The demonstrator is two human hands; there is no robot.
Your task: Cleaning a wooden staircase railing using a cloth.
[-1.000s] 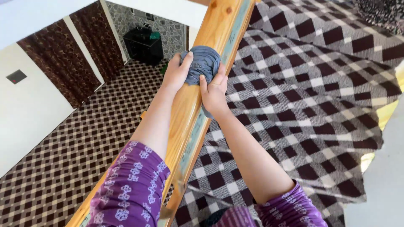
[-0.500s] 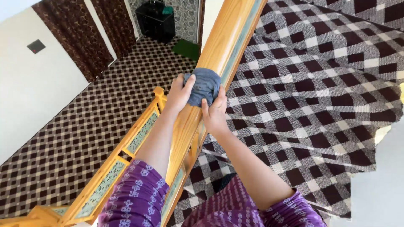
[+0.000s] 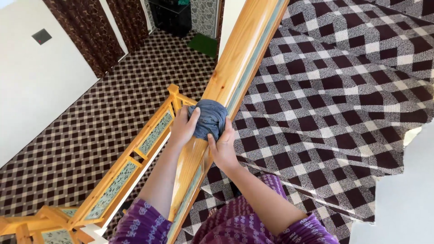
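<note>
This looks like the inside of a home, on a staircase above a lower hall. A varnished wooden handrail (image 3: 235, 72) slopes down beside stairs covered in maroon-and-white checked carpet (image 3: 343, 90), and a matching wooden balustrade (image 3: 135, 158) with patterned panels edges the drop. Below lie a floor in smaller brown checks (image 3: 90, 135), plain white walls (image 3: 40, 81), dark patterned curtains (image 3: 86, 31) and a black piece of furniture (image 3: 174, 18), too far off to identify.

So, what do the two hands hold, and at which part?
Both hands, left hand and right hand, hold a bunched grey cloth by its two sides, pressed onto the wooden handrail.
</note>
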